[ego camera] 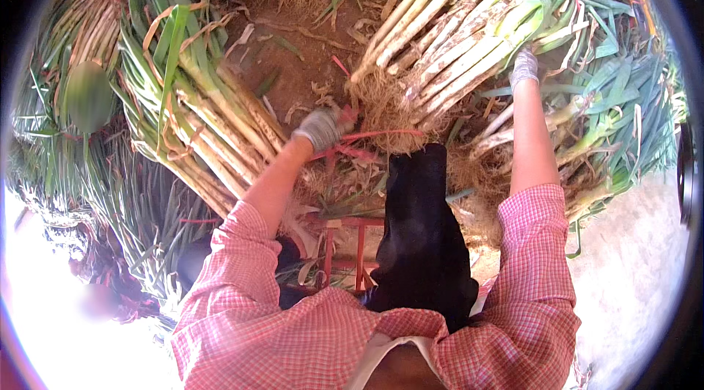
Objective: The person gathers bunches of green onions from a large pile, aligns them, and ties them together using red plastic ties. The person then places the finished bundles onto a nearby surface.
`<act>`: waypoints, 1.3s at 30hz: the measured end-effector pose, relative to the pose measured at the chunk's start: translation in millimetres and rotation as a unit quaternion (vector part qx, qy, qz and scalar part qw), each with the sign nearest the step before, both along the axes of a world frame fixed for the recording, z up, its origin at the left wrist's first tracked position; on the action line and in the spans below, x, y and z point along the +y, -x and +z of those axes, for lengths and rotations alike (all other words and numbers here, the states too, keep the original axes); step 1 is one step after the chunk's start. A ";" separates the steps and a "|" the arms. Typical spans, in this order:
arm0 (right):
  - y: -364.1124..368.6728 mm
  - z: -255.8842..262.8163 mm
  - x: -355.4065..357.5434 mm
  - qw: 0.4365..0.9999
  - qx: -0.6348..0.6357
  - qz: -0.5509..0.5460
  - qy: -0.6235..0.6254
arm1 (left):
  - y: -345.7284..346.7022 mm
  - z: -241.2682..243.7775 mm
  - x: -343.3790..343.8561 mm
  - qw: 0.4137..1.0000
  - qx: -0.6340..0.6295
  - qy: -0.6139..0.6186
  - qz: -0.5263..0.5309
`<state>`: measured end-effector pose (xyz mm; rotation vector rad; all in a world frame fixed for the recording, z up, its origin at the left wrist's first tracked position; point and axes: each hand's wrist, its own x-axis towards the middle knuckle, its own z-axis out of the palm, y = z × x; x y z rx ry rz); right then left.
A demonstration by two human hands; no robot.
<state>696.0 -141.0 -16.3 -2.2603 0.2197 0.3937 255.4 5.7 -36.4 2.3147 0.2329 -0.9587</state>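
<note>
My left hand [320, 128], in a grey-white knit glove, is over the littered ground at the centre. Its blurred fingertips meet red plastic strips [360, 139]; whether they grip them I cannot tell. My right hand [524, 66], gloved too, reaches to the underside of a large bundle of leek-like green onions [456, 43], and its fingers are hidden by the stalks and leaves. The bundle lies slanted, its hairy roots [404, 109] towards my dark-clothed knee [416, 197]. Beside my left forearm lies another bunch of long onions [214, 126], roots facing the centre.
More onions [599, 115] are heaped to the right, below my right arm's bundle. Further heaps [88, 21] stand at the far left, with green tops [137, 197] beneath. Bare soil [275, 60] with dry leaf scraps shows between. A red metal frame [358, 252] is between my legs.
</note>
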 end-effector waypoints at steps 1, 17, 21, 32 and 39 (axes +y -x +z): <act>11.6 7.2 -3.2 0.996 -0.068 0.051 0.022 | 14.7 6.7 -24.5 0.989 0.079 -0.012 -0.123; 397.1 437.8 -28.2 0.500 0.286 0.780 -0.245 | 145.7 482.2 -116.1 0.717 -0.313 0.241 0.575; 338.3 427.4 -112.8 0.651 0.257 0.567 -0.435 | 138.9 472.6 -165.6 0.576 -0.474 0.374 0.550; 405.8 444.3 -353.2 0.871 0.118 0.346 -0.329 | 32.9 476.2 -341.6 0.747 -0.609 0.206 0.169; 307.0 330.7 -581.7 0.907 0.036 -0.019 -0.420 | 74.2 427.0 -335.7 0.855 -0.485 0.177 0.046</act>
